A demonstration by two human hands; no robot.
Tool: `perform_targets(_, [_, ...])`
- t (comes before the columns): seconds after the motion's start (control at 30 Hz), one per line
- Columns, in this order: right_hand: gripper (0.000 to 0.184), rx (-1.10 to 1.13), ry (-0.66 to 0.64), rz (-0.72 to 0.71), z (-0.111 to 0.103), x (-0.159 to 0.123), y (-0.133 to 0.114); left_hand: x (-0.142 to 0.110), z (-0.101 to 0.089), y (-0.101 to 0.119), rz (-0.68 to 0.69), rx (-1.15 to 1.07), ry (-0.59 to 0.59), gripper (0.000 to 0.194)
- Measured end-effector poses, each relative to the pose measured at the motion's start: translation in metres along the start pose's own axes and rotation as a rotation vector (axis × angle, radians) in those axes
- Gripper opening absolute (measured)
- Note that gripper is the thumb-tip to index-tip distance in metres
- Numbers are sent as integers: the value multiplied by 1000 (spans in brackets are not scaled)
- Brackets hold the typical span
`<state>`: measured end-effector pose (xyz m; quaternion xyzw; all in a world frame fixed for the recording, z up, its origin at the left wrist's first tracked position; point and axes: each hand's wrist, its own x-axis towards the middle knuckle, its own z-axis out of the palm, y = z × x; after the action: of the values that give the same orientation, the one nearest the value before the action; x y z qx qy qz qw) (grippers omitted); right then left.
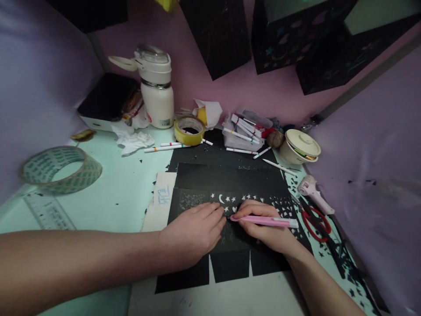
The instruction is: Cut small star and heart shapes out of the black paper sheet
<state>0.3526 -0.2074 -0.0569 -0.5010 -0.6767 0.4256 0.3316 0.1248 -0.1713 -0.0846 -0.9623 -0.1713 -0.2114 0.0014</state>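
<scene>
My left hand (197,228) lies flat on a sheet of black card (230,267), fingers stretched out and pressing it down. In my right hand (263,224) is a slim pink craft knife (263,220) with a white end, held like a pen. Its tip meets the card just beside my left fingertips. Small stars, hearts and a crescent moon (221,199) show white in the card above and between my hands. Slits divide the card's front edge into flaps. Faint drawn marks (192,201) show at its left; my hands hide part of the middle.
Red-handled scissors (316,224), a glue gun (315,193) and black scraps lie at right. Behind are markers (241,135), a lidded bowl (301,147), yellow tape (189,131) and a white bottle (158,96). A large tape roll (61,169) and clear ruler (49,213) sit left. Black boxes (217,35) hang overhead.
</scene>
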Motion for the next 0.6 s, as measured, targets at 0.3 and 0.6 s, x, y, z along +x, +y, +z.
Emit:
perform_targets(0.3, [20, 6, -10, 16, 0, 0, -2, 1, 0, -1, 12, -1, -6, 32])
perform_targets(0.6, [20, -10, -16, 24, -1, 1, -3, 0, 1, 0, 11, 17, 18, 32])
